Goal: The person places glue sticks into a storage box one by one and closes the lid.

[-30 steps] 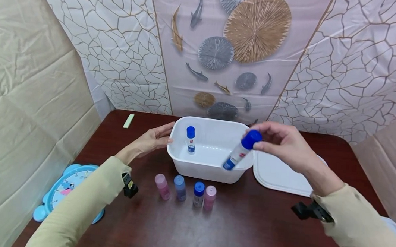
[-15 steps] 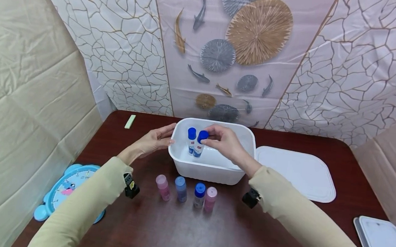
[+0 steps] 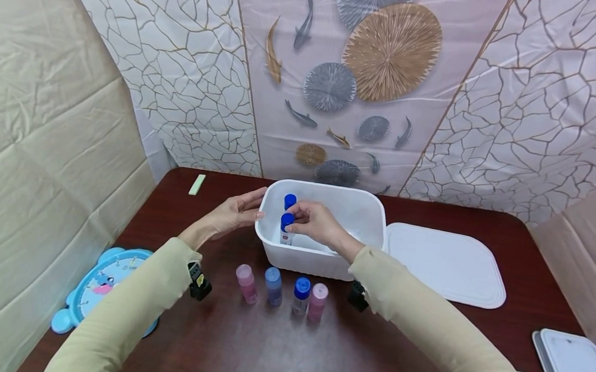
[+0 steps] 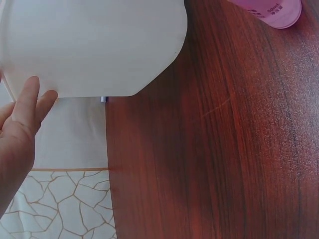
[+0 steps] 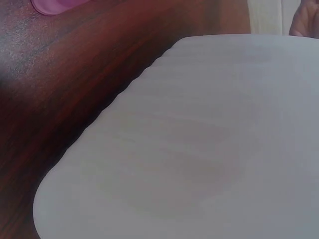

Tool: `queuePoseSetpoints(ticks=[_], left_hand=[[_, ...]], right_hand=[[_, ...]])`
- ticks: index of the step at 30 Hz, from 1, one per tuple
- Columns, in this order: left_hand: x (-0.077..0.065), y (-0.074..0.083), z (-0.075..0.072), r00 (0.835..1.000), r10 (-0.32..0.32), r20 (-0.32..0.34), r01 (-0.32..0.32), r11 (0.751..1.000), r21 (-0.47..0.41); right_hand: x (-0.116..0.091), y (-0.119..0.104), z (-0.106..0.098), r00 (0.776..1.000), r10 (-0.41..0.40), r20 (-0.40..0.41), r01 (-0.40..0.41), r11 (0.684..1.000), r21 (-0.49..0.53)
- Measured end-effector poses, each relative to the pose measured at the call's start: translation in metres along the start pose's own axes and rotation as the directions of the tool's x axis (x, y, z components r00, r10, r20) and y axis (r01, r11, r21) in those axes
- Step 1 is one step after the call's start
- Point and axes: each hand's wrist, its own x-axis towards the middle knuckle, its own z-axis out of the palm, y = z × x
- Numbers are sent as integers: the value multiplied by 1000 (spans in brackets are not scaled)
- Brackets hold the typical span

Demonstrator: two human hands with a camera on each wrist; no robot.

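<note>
Two blue-capped bottles in the white bin (image 3: 319, 264), which sits mid-table (image 3: 289, 359) near the far edge. Right hand (image 3: 320, 223) pinches the front bottle (image 3: 286, 237) by its cap between thumb and fingers, roughly upright; base hidden behind the near wall, can't tell if it touches the floor. Rear bottle (image 3: 290, 200) just behind it, partly covered. Left hand (image 3: 230, 215): fingers extended, spread, touching the bin's left end. Four more bottles in a row outside, toward the table's near edge: left pink bottle (image 3: 245, 284), light-blue-capped bottle (image 3: 273, 286), dark-blue-capped bottle (image 3: 301, 296), right pink bottle (image 3: 317, 302). White lid (image 3: 445, 264) lies flat toward the right edge.

Risks, my judgement: narrow bottle could topple if let go tilted or with the base off the floor; sideways drift could knock the rear one; pushing hard on the left end could slide the bin; a low right forearm could tip the right pink one.
</note>
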Motion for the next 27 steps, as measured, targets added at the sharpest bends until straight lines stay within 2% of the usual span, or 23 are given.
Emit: queuePoseSetpoints(ticks=[10, 19, 22, 27], left_hand=[[0, -2, 0, 1000, 11, 7, -11, 1000, -3], [1, -4, 1, 1000, 2, -2, -2, 1000, 11], [1, -3, 1, 1000, -4, -10, 5, 1000, 20], [1, -2, 1, 1000, 3, -19, -3, 1000, 19]], right_hand=[[3, 0, 2, 998, -5, 68, 6, 1000, -23], [-4, -1, -6, 993, 4, 117, -3, 1000, -7], [-12, -4, -14, 996, -34, 87, 33, 999, 14], [-45, -10, -30, 991, -122, -48, 125, 991, 52]])
